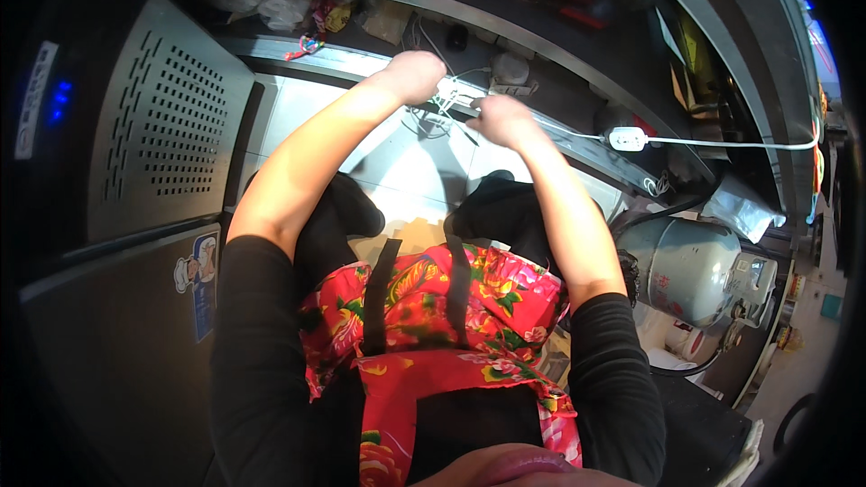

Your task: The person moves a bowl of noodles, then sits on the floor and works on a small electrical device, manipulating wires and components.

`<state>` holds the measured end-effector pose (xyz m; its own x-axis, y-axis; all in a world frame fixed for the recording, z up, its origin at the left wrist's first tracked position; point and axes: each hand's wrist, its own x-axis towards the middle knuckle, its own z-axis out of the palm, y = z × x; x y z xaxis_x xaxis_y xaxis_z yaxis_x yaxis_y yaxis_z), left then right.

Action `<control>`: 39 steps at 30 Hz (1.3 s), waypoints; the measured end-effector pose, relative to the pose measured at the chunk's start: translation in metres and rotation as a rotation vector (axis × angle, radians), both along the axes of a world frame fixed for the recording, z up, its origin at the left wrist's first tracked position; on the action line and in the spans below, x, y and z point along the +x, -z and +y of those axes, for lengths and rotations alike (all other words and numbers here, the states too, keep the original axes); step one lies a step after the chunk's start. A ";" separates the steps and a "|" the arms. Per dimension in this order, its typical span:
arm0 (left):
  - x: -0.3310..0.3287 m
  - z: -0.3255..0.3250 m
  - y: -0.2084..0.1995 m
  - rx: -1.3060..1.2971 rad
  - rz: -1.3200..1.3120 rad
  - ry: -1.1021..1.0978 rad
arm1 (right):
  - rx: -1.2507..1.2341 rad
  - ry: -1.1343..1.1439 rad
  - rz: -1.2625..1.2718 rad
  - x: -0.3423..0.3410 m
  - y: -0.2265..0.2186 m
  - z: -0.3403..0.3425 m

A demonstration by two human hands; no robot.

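Observation:
My left hand (417, 77) is closed at the edge of the low shelf, its fingers bent around part of a tangled white cable (445, 96). Just to its right, my right hand (505, 122) pinches the same tangle from the other side. Bright light washes out the strands, so single loops are hard to make out. Thinner dark loops (426, 124) hang below the bundle. From beside my right hand, a white cord runs right to a small white socket box (625, 138) and on to the shelf's right end.
A steel cabinet with vent holes (171, 117) stands at the left. Plastic bags (281, 9) and a small white box (512, 74) lie on the shelf (343, 59). A grey gas cylinder (690, 271) with a black hose is at the right. Pale floor tiles (406, 162) show below my hands.

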<state>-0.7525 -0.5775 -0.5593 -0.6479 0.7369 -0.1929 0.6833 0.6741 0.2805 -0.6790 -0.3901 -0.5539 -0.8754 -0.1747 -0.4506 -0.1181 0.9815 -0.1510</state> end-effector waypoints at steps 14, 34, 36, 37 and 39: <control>0.113 -0.038 -0.033 0.710 -0.125 -0.199 | -0.014 -0.035 0.990 -0.131 -0.086 -0.010; 0.076 -0.024 -0.034 1.620 -1.343 -0.703 | -0.638 -0.274 0.810 0.001 -0.088 -0.072; 0.083 -0.016 -0.025 1.884 -1.812 -0.482 | -0.677 -0.326 0.965 0.031 -0.054 -0.106; 0.094 -0.011 -0.018 1.901 -1.836 -0.613 | -0.655 -0.271 0.877 0.032 -0.046 -0.105; 0.107 -0.005 -0.006 1.892 -1.688 -0.570 | -0.659 -0.221 0.754 0.034 -0.029 -0.095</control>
